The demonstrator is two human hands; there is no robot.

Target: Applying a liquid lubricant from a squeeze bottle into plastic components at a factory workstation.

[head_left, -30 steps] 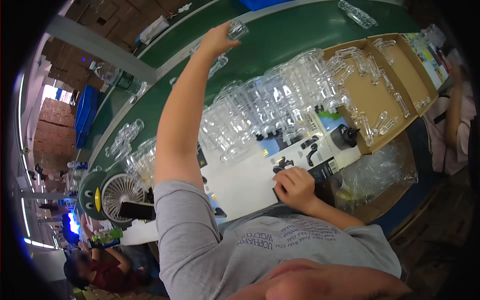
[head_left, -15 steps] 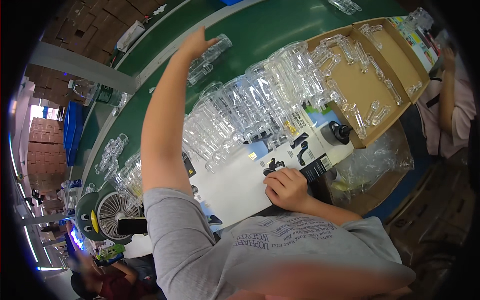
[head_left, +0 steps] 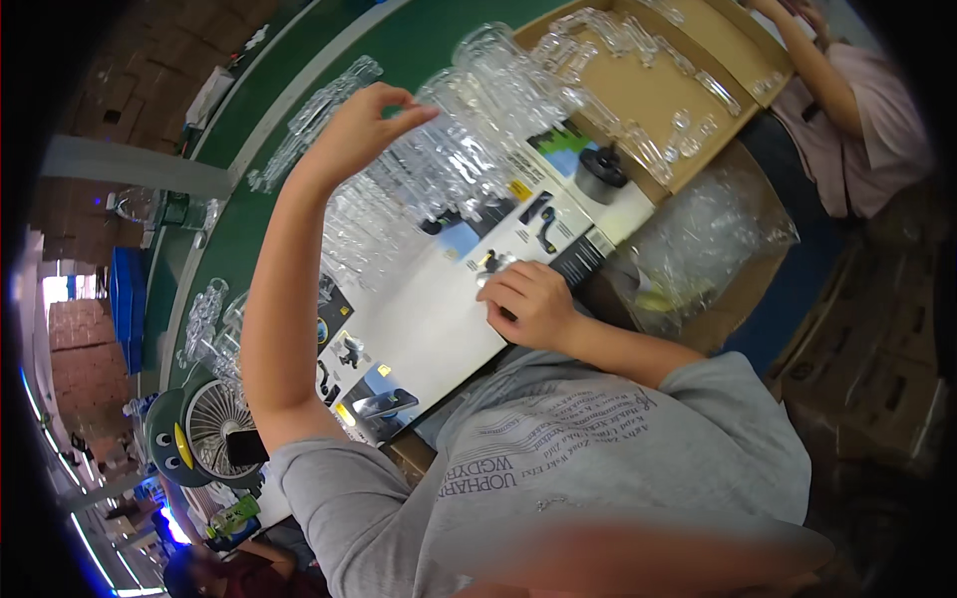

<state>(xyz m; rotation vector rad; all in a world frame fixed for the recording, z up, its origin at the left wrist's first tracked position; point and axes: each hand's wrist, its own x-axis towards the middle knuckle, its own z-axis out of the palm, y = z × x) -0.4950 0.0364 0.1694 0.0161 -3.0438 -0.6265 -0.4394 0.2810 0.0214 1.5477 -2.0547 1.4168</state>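
Observation:
My left hand (head_left: 367, 128) hangs over the near side of a far row of clear plastic parts (head_left: 314, 122), beside the large pile of clear plastic parts (head_left: 454, 149). Its thumb points right, apart from the bent fingers, and I see nothing between them. My right hand (head_left: 533, 307) is curled over the near edge of a printed cardboard sheet (head_left: 414, 314), fingertips together. Whatever those fingertips may hold is too small or hidden to make out. The pile lies on the sheet's far part and the green table.
An open cardboard box (head_left: 638, 100) with clear parts is at the far right, beside a black round device (head_left: 601, 171). Below it a carton holds clear plastic bags (head_left: 698, 249). A green fan (head_left: 179, 439) stands left. A co-worker's arm (head_left: 822, 80) shows at right.
The whole view has shifted. My left hand has drawn back from the far row of clear parts toward the large pile. My right hand stays curled at the sheet's near edge.

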